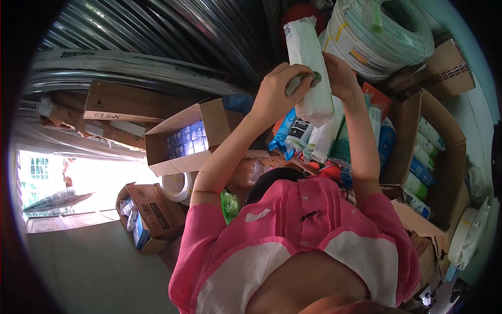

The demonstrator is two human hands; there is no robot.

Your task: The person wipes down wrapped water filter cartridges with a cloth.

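the long white package [312, 56] is up before the chest, right hand [342, 78] grasping its side, left hand [280, 89] pinching a grey cloth [294, 85] against it; probably light, slick-wrapped and yielding, best supported mid-length, though some right fingertips are hidden.

From my remote seat I'd call this the storeroom or crowded stock corner of a hardware or electrical shop. Long dark pipes or rods [157, 42] lie packed at the far left, and fat coils of pale tubing or cable [387, 47] stand at the far right. I read "ELink" on a long carton [130, 102] at left. An open carton [214, 120] holds matching blue-and-white boxes [188, 140], and another at right [457, 131] holds rows of wrapped packs [422, 153]. Such repeated, packaged goods tell me it's stock.
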